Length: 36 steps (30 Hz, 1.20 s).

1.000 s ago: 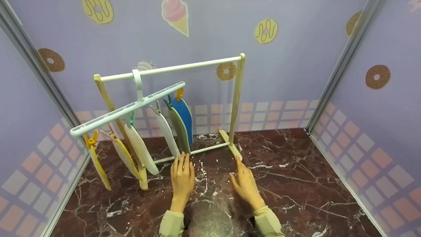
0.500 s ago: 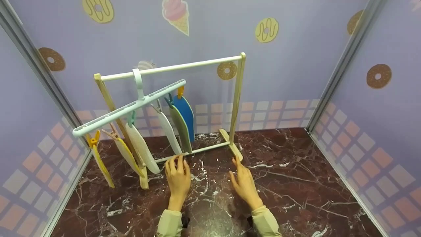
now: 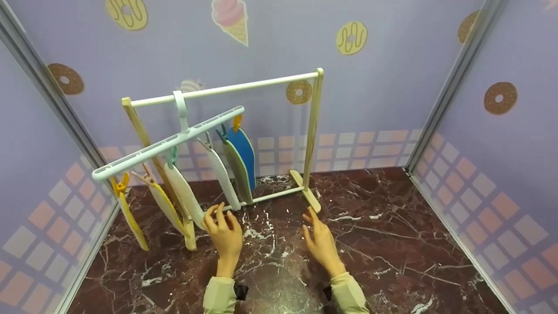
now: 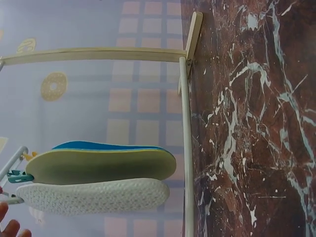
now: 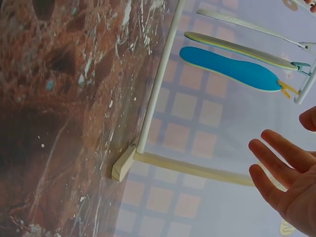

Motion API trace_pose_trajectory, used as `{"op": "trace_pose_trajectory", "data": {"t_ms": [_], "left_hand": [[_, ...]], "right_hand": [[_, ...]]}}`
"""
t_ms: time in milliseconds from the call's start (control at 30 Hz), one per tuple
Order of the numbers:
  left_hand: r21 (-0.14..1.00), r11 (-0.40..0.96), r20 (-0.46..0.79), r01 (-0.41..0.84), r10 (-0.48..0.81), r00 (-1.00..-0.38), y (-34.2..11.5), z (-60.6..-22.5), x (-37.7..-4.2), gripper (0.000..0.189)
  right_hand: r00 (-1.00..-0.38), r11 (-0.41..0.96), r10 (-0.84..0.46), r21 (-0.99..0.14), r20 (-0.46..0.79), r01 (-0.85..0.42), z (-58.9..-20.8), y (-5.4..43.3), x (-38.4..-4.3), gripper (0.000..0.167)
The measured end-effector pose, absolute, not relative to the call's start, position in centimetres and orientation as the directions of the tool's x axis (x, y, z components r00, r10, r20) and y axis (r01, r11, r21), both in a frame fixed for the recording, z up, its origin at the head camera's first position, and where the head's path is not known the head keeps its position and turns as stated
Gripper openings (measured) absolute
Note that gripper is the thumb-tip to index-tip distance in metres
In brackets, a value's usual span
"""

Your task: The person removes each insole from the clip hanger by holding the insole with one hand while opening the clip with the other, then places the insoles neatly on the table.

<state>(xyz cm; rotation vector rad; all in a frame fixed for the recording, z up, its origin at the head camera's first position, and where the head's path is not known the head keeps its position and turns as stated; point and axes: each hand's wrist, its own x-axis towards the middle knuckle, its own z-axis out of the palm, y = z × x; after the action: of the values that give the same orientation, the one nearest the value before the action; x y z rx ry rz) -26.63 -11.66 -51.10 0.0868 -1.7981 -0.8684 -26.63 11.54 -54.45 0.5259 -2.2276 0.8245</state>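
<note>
Several insoles hang by clothespins from a pale hanger [image 3: 168,145], itself hooked on a wooden drying rack [image 3: 226,90]. From left they run: two yellow-edged insoles, a whitish insole [image 3: 183,192], a white textured insole [image 4: 96,196], an olive-grey insole [image 4: 103,167] and a blue insole [image 5: 229,68]. My left hand [image 3: 226,237], fingers loosely bent and holding nothing, is beside the whitish insole's lower end, which its fingertips overlap in the head view. Relaxed and holding nothing, my right hand [image 3: 322,244] is just in front of the rack's right foot [image 3: 310,198].
The rack stands on a dark red marbled tabletop [image 3: 414,244]. Behind it rises a lilac wall [image 3: 279,39] with dessert pictures, and side panels [image 3: 518,165] close in left and right. A white lower bar [image 5: 159,81] joins the rack's feet.
My left hand has moved left from below the olive-grey insole towards the whitish one, its fingers bending more. My right hand has drawn slightly back from the rack's foot. The insoles sway slightly.
</note>
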Motion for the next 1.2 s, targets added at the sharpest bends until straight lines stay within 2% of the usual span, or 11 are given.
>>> {"op": "trace_pose_trajectory", "data": {"t_ms": [167, 433, 633, 933, 1200], "left_hand": [[0.602, 0.735, 0.787, 0.313, -0.479, -0.387, -12.4, -50.9, -26.5, 0.025], [0.602, 0.737, 0.789, 0.305, -0.492, -0.368, -13.2, -50.3, -26.5, 0.027], [0.625, 0.717, 0.772, 0.309, -0.511, -0.378, -13.2, -50.1, -26.5, 0.028], [0.621, 0.715, 0.781, 0.322, -0.527, -0.336, -13.6, -49.2, -26.6, 0.025], [0.606, 0.731, 0.79, 0.312, -0.51, -0.341, -14.1, -48.4, -26.7, 0.025]], "right_hand": [[-0.715, 0.686, -0.111, -0.467, 0.69, -0.557, -54.4, 11.4, -26.6, 0.045], [-0.788, 0.483, -0.134, -0.654, 0.601, -0.582, -54.0, 11.2, -26.3, 0.036], [-0.795, 0.477, -0.136, -0.664, 0.591, -0.576, -53.8, 11.1, -26.1, 0.036], [-0.796, 0.439, -0.143, -0.683, 0.589, -0.584, -53.6, 10.9, -25.8, 0.035], [-0.794, 0.458, -0.155, -0.67, 0.588, -0.585, -53.2, 10.6, -25.4, 0.032]]}}
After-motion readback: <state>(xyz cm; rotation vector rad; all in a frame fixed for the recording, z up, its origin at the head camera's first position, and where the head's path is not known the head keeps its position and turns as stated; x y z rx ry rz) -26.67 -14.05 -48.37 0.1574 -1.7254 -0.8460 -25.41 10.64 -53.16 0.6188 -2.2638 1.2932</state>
